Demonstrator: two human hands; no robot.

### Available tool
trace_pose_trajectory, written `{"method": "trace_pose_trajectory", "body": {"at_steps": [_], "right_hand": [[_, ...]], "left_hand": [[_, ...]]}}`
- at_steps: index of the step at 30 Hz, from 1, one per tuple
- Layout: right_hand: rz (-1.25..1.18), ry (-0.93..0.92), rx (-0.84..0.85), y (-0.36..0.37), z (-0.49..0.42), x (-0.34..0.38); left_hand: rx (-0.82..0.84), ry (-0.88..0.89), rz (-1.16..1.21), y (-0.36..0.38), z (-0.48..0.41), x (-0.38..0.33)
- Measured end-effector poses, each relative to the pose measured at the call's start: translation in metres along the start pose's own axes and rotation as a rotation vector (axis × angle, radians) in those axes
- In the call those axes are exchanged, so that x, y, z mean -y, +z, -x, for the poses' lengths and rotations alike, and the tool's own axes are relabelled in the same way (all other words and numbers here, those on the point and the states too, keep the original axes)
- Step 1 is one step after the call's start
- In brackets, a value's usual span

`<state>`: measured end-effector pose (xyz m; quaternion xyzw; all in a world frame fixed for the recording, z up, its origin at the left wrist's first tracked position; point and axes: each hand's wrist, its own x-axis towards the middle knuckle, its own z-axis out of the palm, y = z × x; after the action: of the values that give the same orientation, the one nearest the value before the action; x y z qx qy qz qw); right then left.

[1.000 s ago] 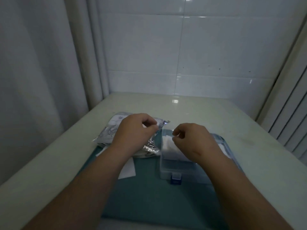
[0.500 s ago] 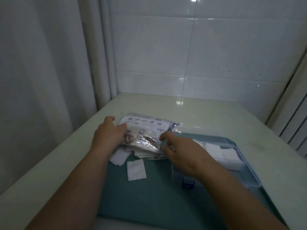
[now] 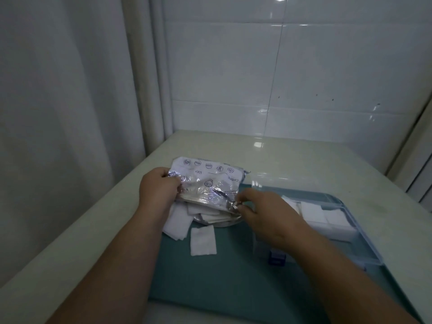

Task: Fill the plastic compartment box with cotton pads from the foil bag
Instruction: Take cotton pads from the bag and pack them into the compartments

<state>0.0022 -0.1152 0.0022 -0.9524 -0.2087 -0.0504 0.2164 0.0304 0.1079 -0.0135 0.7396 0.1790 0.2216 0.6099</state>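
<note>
So from my end the pale table [image 3: 304, 164] sits in a corner, tiled wall [image 3: 304, 66] behind it and a curtain [image 3: 58, 113] on the left. A teal mat [image 3: 222, 277] covers the near part. One loose cotton pad [image 3: 203, 240] lies flat on the mat, with a messy heap of pads [image 3: 177, 223] just beyond it, half buried under the foil bag [image 3: 210, 181]. The plastic compartment box [image 3: 364, 242] is on the right side of the mat with its clear lid [image 3: 261, 181] open, white pads in the box [image 3: 313, 211] and a blue latch [image 3: 276, 257] in front. My right forearm blocks most of its left end. The left hand [image 3: 159, 190] has fingers curled over the bag's left edge, gripping it. The right hand [image 3: 264, 213] pinches the crinkled foil at the near right corner between thumb and fingertips, wrist over the box.
</note>
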Motion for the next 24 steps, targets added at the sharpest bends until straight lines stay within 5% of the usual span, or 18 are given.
{"method": "trace_pose_trajectory", "body": {"at_steps": [7, 12, 17, 21, 24], "right_hand": [[-0.286, 0.172, 0.024, -0.007, -0.006, 0.0], [-0.228, 0.284, 0.113, -0.023, -0.024, 0.008], [-0.312, 0.257, -0.001, -0.022, -0.032, 0.014], [-0.622, 0.294, -0.123, -0.011, -0.03, 0.009], [-0.87, 0.4, -0.033, -0.008, -0.033, 0.008]], "left_hand": [[0.03, 0.033, 0.143, 0.004, 0.001, -0.007], [0.075, -0.022, 0.311, 0.005, 0.002, -0.01], [0.184, -0.066, 0.538, 0.004, 0.0, -0.01], [0.263, -0.041, 0.661, 0.007, 0.001, -0.012], [0.329, -0.015, 0.745, 0.009, 0.0, -0.012]]}}
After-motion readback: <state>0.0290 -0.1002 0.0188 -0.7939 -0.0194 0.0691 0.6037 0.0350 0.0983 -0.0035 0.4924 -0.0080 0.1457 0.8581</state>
